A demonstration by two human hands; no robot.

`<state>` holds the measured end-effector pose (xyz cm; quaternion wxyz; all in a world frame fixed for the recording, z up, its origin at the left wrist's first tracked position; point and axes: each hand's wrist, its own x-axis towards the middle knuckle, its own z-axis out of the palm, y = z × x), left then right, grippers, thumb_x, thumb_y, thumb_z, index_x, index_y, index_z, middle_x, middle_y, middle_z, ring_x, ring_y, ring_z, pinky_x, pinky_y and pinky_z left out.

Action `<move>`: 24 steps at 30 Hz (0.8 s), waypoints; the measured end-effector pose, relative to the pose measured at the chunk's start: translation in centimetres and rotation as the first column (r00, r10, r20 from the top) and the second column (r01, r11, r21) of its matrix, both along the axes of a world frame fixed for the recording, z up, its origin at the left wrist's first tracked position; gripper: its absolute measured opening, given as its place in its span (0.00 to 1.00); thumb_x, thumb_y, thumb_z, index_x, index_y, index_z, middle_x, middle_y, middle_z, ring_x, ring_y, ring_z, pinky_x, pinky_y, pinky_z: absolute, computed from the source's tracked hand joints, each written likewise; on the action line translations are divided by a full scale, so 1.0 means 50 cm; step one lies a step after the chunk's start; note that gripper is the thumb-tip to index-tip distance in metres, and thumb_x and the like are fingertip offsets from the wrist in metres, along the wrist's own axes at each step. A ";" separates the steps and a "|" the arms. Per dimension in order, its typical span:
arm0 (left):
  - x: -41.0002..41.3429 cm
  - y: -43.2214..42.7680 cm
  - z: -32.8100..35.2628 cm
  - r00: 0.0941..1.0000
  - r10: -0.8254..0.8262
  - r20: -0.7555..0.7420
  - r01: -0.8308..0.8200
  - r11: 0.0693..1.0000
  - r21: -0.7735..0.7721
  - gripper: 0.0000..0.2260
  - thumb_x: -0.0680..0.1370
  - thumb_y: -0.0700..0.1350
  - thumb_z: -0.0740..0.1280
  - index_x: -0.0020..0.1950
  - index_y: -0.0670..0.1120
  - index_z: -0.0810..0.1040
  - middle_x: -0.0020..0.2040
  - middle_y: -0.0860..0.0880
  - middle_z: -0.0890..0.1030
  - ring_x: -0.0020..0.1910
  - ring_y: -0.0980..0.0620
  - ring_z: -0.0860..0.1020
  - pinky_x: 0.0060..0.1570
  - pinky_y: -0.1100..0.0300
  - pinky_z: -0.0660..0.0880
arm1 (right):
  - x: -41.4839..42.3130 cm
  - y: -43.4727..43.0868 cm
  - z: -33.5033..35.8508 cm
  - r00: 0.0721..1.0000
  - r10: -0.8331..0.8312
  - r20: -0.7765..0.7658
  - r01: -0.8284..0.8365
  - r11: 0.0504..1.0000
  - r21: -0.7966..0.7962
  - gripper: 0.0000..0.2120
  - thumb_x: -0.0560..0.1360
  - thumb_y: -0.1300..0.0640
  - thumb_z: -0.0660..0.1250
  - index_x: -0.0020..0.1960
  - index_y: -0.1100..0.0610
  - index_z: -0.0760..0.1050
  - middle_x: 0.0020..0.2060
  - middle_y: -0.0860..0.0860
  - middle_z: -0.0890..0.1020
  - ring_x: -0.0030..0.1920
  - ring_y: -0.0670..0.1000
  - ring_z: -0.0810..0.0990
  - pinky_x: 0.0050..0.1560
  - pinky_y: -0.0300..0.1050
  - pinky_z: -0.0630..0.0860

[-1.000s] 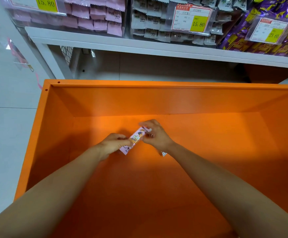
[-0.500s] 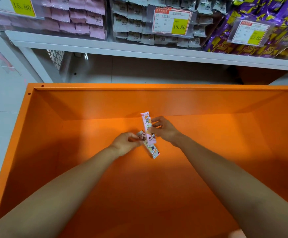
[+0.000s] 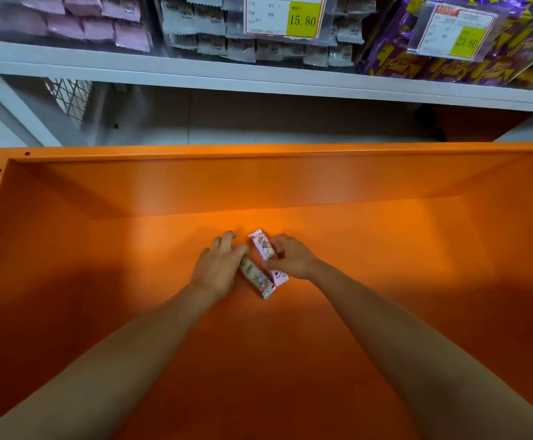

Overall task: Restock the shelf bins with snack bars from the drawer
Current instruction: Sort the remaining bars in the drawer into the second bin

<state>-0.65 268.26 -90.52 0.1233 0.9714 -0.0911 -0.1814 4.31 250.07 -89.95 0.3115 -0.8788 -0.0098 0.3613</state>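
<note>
Orange drawer (image 3: 258, 150), centre: right hand (image 3: 290, 257) pinches the pink bar (image 3: 263, 247); left hand (image 3: 219, 265), its pinch released, rests spread-fingered against the second bar (image 3: 257, 279). Both look ready for lifting.

Two forearms are reaching into view over the orange drawer (image 3: 258, 185), both showing bare along their whole visible length, from the drawer's near edge up to the wrists. Each one is tapering smoothly toward its wrist. The left hand (image 3: 217, 268) and the right hand (image 3: 293, 258), out over the middle of the drawer floor, are showing bare as well.
</note>
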 end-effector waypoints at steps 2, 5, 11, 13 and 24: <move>0.000 0.007 0.003 0.995 -0.079 0.056 0.073 0.992 0.101 0.17 0.79 0.39 0.61 0.67 0.49 0.69 0.72 0.47 0.65 0.69 0.45 0.64 0.61 0.52 0.67 | 0.000 0.007 0.001 0.998 0.067 0.015 -0.066 0.996 -0.059 0.26 0.73 0.59 0.74 0.67 0.62 0.69 0.59 0.58 0.74 0.58 0.58 0.75 0.49 0.47 0.71; -0.001 0.029 -0.006 0.988 -0.149 0.028 0.143 0.977 0.156 0.18 0.80 0.42 0.61 0.70 0.49 0.67 0.65 0.49 0.73 0.66 0.47 0.68 0.59 0.54 0.67 | -0.002 0.012 0.003 0.994 0.102 0.028 -0.099 0.989 -0.109 0.16 0.73 0.61 0.72 0.58 0.63 0.72 0.50 0.56 0.71 0.49 0.55 0.72 0.43 0.45 0.66; -0.004 0.079 0.002 0.978 0.136 -0.161 -0.151 0.985 -0.084 0.15 0.77 0.49 0.68 0.59 0.41 0.76 0.57 0.41 0.79 0.59 0.42 0.75 0.52 0.55 0.68 | 0.003 0.011 0.023 0.994 -0.081 0.076 0.085 0.995 -0.044 0.17 0.74 0.63 0.69 0.61 0.66 0.71 0.52 0.61 0.77 0.46 0.56 0.73 0.40 0.46 0.67; 0.001 0.094 0.005 0.872 0.372 -0.317 -0.447 0.870 -0.208 0.15 0.76 0.47 0.70 0.57 0.39 0.74 0.50 0.41 0.79 0.49 0.42 0.78 0.42 0.55 0.69 | 0.003 0.018 0.033 0.991 -0.128 0.043 0.127 0.992 0.017 0.20 0.74 0.62 0.69 0.64 0.64 0.68 0.55 0.62 0.78 0.47 0.56 0.75 0.42 0.47 0.69; 0.014 0.099 0.124 0.671 0.449 -0.590 -0.740 0.366 -0.564 0.17 0.83 0.51 0.56 0.64 0.40 0.71 0.43 0.45 0.74 0.36 0.50 0.69 0.36 0.58 0.67 | -0.003 0.129 0.143 0.992 -0.125 -0.008 0.121 0.945 0.303 0.29 0.77 0.61 0.70 0.72 0.58 0.60 0.58 0.61 0.78 0.54 0.59 0.79 0.55 0.59 0.76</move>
